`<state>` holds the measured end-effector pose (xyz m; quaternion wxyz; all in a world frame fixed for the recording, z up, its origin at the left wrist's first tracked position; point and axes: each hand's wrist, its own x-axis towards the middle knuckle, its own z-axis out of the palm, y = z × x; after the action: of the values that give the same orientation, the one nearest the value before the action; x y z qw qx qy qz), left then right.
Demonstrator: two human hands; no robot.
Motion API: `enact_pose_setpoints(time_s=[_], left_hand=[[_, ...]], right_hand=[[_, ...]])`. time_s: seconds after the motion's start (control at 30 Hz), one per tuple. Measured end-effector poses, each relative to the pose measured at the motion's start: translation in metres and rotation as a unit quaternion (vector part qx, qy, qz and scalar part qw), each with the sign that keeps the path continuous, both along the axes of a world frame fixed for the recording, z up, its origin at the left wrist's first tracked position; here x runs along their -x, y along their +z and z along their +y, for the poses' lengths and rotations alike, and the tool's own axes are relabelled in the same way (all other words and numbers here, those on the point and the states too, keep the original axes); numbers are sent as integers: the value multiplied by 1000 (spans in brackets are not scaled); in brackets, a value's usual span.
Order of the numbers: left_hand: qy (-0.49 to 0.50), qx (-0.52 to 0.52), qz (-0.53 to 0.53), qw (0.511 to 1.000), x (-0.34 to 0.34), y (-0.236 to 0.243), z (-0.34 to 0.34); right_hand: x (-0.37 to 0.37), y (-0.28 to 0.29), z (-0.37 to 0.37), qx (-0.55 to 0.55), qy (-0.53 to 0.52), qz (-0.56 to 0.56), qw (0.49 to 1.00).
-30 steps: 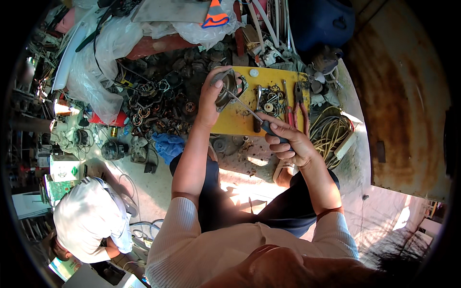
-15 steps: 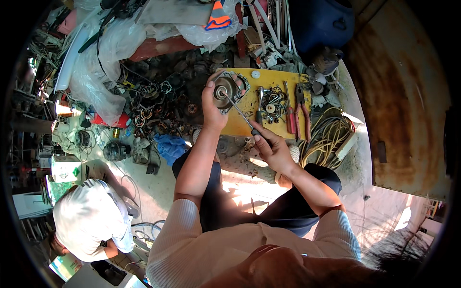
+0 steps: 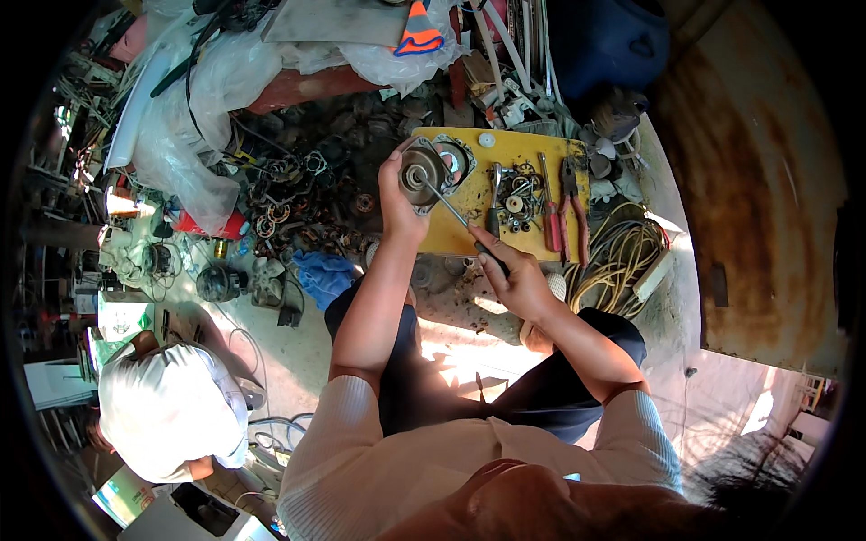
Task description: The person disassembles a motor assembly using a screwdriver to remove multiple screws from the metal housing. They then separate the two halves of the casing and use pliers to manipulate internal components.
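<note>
At the bench [image 3: 442,240], the left grip [image 3: 403,206] held a metal cover [image 3: 418,160], the right grip [image 3: 519,279] a screwdriver [image 3: 451,206] that might slip if tilted.

Screwdriver [image 3: 451,208] partly hidden at its near end, blue barrel [image 3: 599,47] cut off by the top edge.

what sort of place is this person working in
Probably a small repair workshop: pliers and a red-handled screwdriver lie on a yellow board, a heap of grimy metal parts spreads to its left, and the left hand holds a round metal cover.
</note>
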<state>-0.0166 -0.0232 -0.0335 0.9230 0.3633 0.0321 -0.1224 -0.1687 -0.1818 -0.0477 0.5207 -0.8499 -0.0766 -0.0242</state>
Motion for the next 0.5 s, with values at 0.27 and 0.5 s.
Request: enact_pose_setpoints(time_s=[0.27,0.5], left_hand=[[-49,94,-23,994,-3,0,11],[-44,36,-61,996,-1,4,9]], right_hand=[[-2,38,-10,-427,76,306,848],[-2,48,-17,-452,65,337,823]])
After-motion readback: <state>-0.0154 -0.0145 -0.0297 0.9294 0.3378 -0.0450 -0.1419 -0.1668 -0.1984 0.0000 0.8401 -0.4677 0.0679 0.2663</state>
